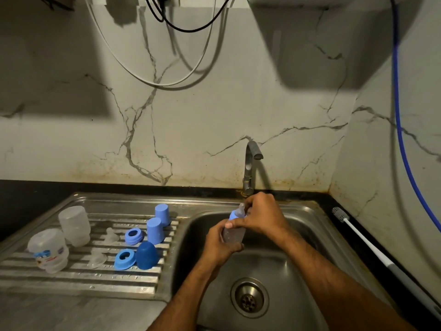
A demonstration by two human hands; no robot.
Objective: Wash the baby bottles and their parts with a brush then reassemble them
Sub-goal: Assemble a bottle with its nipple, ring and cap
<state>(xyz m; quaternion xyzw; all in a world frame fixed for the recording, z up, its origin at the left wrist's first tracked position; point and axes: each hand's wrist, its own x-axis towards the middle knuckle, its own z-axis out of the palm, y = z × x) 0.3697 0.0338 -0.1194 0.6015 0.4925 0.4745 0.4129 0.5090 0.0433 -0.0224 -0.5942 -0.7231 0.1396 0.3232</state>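
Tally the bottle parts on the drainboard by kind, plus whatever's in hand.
Bottle bodies on the drainboard: 2
Blue caps: 3
Blue collar rings: 2
Clear nipples: 2
Bottle held over the sink, with ring and nipple on: 1, left hand on the body, right hand at the top
Total: 10

Dim light falls on a veined marble wall [214,115] behind a black counter [372,235], cables [167,77] hanging.

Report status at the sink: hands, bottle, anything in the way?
Left hand grips bottle body over the sink. Right hand holds the blue collar and teat. Brush idle on right counter. Nothing in the way.
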